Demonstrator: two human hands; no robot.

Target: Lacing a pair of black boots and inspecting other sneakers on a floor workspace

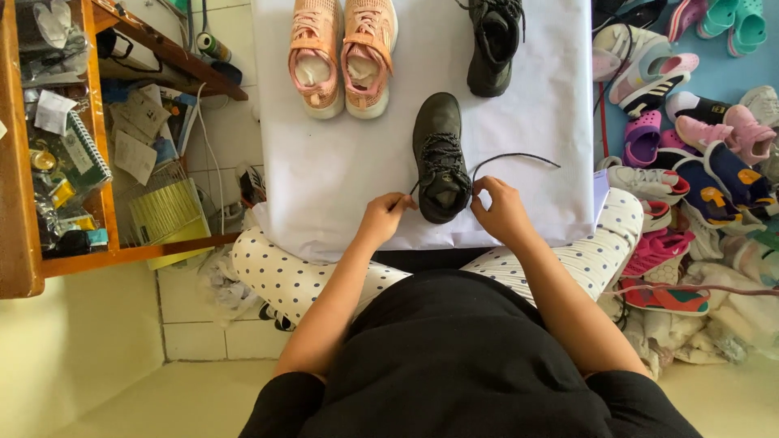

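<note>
Head view, looking straight down: a black shoe (441,156) sits toe-away on the white sheet (324,170), right in front of the person's lap. The left hand (383,217) is at the shoe's left side near the collar, fingertips drawn together on what looks like a short bit of lace, though the strand itself is too thin to make out there. The right hand (501,211) is at the shoe's right side, thumb and forefinger pinched on the dark lace (519,156), which arcs up and trails off loose to the right across the sheet.

Further up the sheet, a pair of pink sneakers (343,55) stands side by side, and the second black shoe (492,45) rests apart at the top. To the right, a heap of colourful children's shoes (698,138) crowds the blue floor; to the left, a cluttered wooden shelf (57,138).

Risks, as I judge them: the right lace end is long and free, so an uneven pull could drag one side short or slip it out of an eyelet. The shoe is unbraced, only resting on the sheet, so a firm tug may tip it or skid it toward the lap. And a thin lace in a fingertip pinch can slide free.
</note>
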